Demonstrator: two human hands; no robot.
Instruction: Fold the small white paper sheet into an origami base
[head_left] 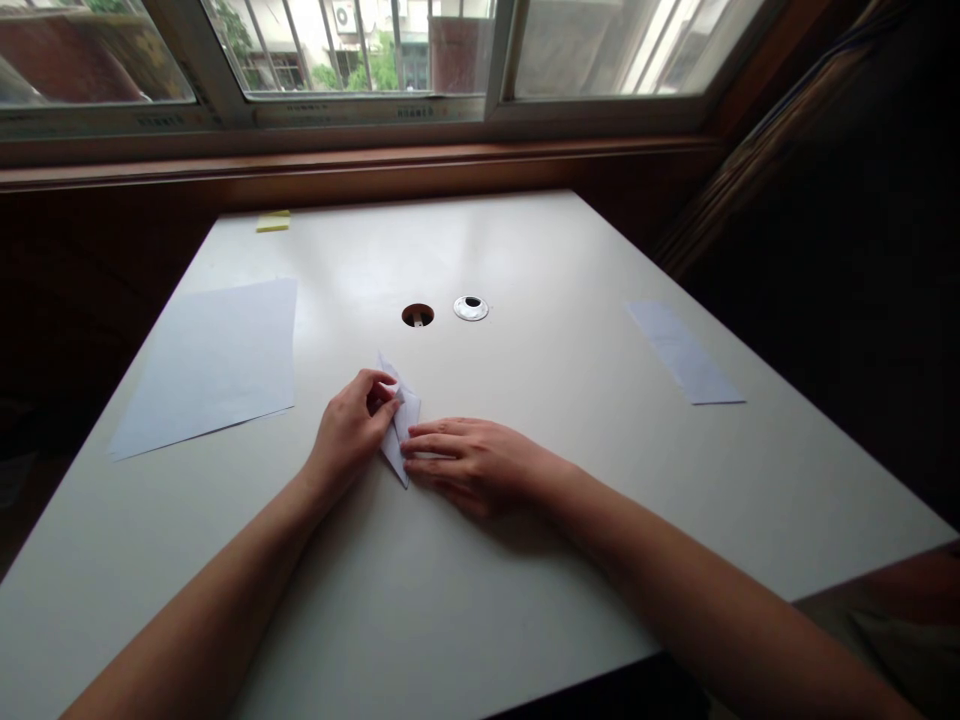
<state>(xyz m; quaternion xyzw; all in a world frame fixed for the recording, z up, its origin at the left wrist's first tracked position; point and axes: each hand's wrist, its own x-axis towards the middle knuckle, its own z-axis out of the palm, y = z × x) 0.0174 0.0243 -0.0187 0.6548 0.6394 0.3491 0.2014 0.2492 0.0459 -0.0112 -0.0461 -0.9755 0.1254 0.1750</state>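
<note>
A small folded piece of white paper (pixel 397 425), narrow and pointed at both ends, lies on the white table (pixel 525 560) near its middle. My left hand (pixel 351 428) curls over the paper's left side, with fingertips pinching a fold near its top. My right hand (pixel 469 462) rests flat on the table beside it, fingers stretched out and pressing the paper's lower right edge.
A full white sheet (pixel 214 365) lies at the left. A narrow paper strip (pixel 682 352) lies at the right. A round cable hole (pixel 418 315) and its loose white cap (pixel 471 308) sit behind the hands. A yellow sticky pad (pixel 273 221) is at the far left corner, below the window.
</note>
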